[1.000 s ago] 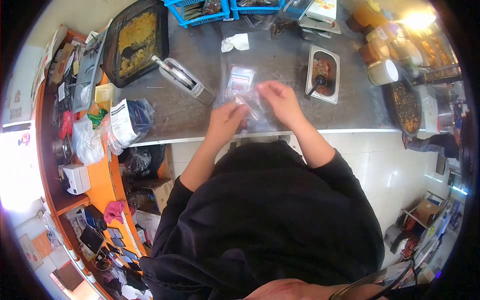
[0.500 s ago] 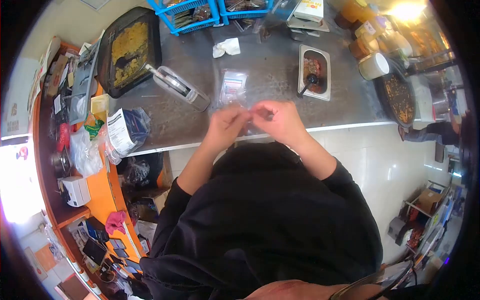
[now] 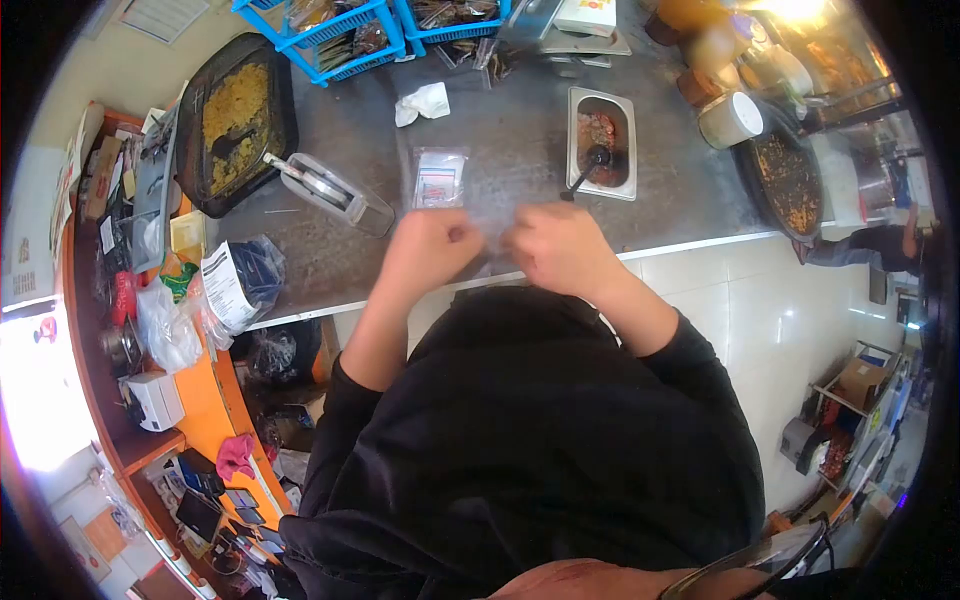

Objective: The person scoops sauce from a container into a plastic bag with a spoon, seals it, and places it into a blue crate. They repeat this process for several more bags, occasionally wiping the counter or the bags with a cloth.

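Both hands are above the front edge of the dark worktop, a small gap apart, with fingers curled inward. My left hand [image 3: 432,245] is closed on one side of a thin clear plastic bag [image 3: 490,228], which shows only faintly between the hands. On its other side my right hand [image 3: 555,243] is closed too, a little blurred by motion. Just beyond my left hand lie clear packets with a printed white label [image 3: 438,178]. A steel tray [image 3: 632,150] of reddish chopped food, with a black-handled spoon [image 3: 598,155] in it, stands beyond my right hand.
A hand sealer [image 3: 335,195] lies left of the packets, near a black pan [image 3: 282,120] of yellow food. Crumpled tissue [image 3: 422,104] and blue baskets [image 3: 345,70] are farther back. At right stand a white-lidded jar [image 3: 732,120] and a dark pan [image 3: 790,180]. Another person's arm [image 3: 910,240] shows far right.
My hands have drawn apart from a pinch where their fingertips met, stretching the clear bag between them. The view has shifted slightly, moving the worktop items left.
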{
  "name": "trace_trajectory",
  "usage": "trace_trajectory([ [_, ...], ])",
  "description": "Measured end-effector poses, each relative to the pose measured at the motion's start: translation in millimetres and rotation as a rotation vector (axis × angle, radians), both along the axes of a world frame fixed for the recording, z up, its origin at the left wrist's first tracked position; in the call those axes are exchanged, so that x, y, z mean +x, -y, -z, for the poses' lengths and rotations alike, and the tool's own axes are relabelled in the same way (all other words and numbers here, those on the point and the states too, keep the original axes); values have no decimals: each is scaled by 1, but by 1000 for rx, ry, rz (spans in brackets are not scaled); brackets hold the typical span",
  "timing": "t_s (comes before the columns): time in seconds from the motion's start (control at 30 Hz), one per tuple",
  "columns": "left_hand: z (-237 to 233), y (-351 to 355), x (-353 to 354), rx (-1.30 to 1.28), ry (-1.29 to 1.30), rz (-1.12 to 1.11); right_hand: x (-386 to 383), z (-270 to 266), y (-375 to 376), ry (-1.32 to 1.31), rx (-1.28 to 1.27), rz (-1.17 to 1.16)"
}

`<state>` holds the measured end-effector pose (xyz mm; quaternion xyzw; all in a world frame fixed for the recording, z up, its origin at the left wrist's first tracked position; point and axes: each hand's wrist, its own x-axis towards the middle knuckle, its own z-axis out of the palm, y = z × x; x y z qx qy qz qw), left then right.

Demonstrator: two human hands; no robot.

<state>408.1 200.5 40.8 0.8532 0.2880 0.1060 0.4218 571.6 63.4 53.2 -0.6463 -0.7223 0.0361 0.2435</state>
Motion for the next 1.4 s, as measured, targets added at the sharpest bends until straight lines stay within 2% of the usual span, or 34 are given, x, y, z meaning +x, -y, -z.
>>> trace_trajectory([
  [0.03,-12,-4,5,107,-31,9,2,-7,2,-35,20,-31],
  [0.07,-24,-9,10,74,-274,57,4,-16,3,-69,41,-61],
  [0.17,-9,-2,19,-335,187,162,19,-24,9,-203,38,-108],
  [0.27,-27,9,29,-835,242,571,35,-24,15,-390,2,-150],
  [0.37,-16,18,36,-1067,233,634,50,-27,18,-531,-78,-175],
  [0.4,-12,20,38,-1073,278,609,55,-28,20,-569,-112,-178],
  [0.47,-4,24,41,-1085,366,555,76,-15,14,-554,23,-26],
  [0.5,-2,25,44,-1055,418,457,87,-7,10,-543,89,49],
  [0.57,0,28,50,-988,517,263,98,6,11,-232,8,80],
  [0.67,8,29,64,-497,352,-61,107,25,13,95,4,111],
  [0.73,21,28,72,-260,270,-148,115,28,11,119,29,181],
  [0.83,34,33,86,79,182,-219,147,24,11,-119,-26,295],
  [0.87,38,35,94,194,167,-229,151,18,13,-395,42,393],
  [0.9,43,38,100,234,160,-220,157,21,12,-432,91,377],
  [0.97,57,45,112,314,148,-199,168,34,8,-505,191,345],
  [1.07,72,54,126,371,-10,-106,171,64,10,-242,187,168],
  [1.17,84,61,134,383,-38,-112,164,74,21,-330,213,108],
  [1.2,84,63,134,378,-36,-122,166,67,25,-438,190,142],
  [1.3,85,68,136,358,-12,-162,174,62,25,-503,332,208],
  [1.4,90,71,139,366,43,-196,167,70,32,-618,225,180],
])
